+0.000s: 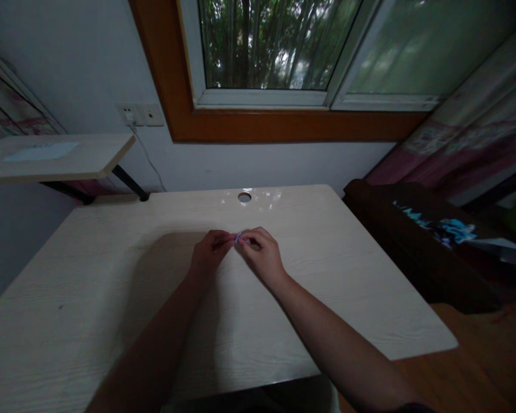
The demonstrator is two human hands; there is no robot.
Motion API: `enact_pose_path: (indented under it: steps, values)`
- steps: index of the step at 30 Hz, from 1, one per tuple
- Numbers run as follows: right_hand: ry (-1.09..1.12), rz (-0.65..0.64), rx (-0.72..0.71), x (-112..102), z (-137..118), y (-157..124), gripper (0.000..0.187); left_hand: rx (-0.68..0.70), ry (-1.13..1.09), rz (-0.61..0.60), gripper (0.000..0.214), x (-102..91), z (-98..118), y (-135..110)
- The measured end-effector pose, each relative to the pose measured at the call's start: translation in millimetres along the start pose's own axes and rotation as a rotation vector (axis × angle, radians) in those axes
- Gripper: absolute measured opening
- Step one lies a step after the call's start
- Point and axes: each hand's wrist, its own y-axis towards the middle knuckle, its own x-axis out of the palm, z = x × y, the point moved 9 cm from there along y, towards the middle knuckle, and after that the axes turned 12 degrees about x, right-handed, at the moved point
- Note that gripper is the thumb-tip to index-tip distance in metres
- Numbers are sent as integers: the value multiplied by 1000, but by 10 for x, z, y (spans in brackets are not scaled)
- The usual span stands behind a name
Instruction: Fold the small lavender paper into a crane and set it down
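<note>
Both hands meet near the middle of the pale wooden desk (327,275), fingertips almost touching. Between them is a tiny light purple thing (238,237), mostly covered by the fingers and too small to name. My left hand (208,252) pinches it from the left with thumb and forefinger. From the right, my right hand (264,252) grips it in a like pinch, the other fingers curled.
Behind the hands, the desktop has a round cable hole (244,197). A raised shelf (55,166) on dark legs stands at the back left, below a wall socket (140,115) with a plugged-in cord. Dark brown furniture (413,246) with blue items borders the right side, under a curtain.
</note>
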Motion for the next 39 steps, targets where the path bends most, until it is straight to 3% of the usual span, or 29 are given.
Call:
enact_pose_path:
  steps: [22, 39]
  values:
    - [-17, -55, -19, 61, -18, -18, 9, 90, 149, -73, 19, 68, 35, 37]
    - [-17, -49, -22, 58, -43, -6, 11, 55, 123, -28, 22, 24, 1, 37]
